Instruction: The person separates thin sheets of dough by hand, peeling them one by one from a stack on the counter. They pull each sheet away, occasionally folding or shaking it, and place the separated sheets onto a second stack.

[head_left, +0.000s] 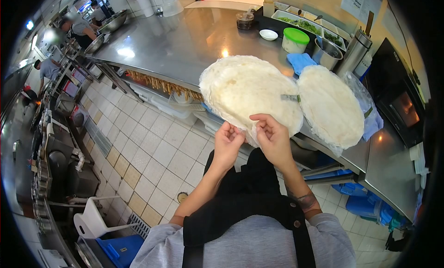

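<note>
A large round cream-white sheet (252, 90), like thin flatbread in clear crinkled plastic, lies over the front edge of the steel counter (171, 37). My left hand (229, 141) is closed in a pinch at its near edge. Close beside it, my right hand (272, 135) pinches the same edge, thumb against the fingers. The film between my fingertips is too small to make out well. To the right rests a second round sheet (330, 106), also pale and wrinkled at the rim. A small dark label strip (290, 98) shows between the two sheets.
Behind are a green-lidded tub (295, 39), a white dish (268, 34), a blue cloth (301, 63), a steel pot (327, 53) and trays of greens (303, 24). A black oven-like appliance (397, 94) stands right. A white chair (95, 219) is behind left; co-workers (76, 30) stand far left.
</note>
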`<move>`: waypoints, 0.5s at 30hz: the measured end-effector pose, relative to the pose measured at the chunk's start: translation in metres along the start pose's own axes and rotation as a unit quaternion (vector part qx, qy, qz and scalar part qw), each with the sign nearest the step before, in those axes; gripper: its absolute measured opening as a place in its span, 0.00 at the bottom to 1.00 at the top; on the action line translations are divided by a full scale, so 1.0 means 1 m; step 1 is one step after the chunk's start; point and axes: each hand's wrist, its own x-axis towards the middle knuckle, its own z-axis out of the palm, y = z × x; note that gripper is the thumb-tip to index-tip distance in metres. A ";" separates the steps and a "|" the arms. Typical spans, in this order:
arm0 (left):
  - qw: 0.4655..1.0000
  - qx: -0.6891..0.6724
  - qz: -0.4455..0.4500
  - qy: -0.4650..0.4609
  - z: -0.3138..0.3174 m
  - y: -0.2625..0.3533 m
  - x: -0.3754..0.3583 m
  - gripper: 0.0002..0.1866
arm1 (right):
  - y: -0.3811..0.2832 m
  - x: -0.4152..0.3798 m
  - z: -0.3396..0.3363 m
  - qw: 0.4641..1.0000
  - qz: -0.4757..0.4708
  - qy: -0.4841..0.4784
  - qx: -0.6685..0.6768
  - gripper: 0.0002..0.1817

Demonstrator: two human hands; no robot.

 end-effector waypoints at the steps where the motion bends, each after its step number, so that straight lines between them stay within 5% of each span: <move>1: 1.000 -0.012 -0.004 -0.002 0.002 0.003 0.000 0.07 | -0.003 0.001 0.000 0.999 -0.022 -0.009 -0.036 0.13; 6: 0.998 -0.059 0.014 -0.018 0.016 0.010 0.005 0.10 | -0.014 0.007 -0.002 0.978 -0.112 -0.038 -0.174 0.08; 15: 0.993 -0.074 0.046 -0.079 0.000 -0.003 0.009 0.12 | -0.010 0.022 0.001 0.987 -0.031 0.006 -0.157 0.06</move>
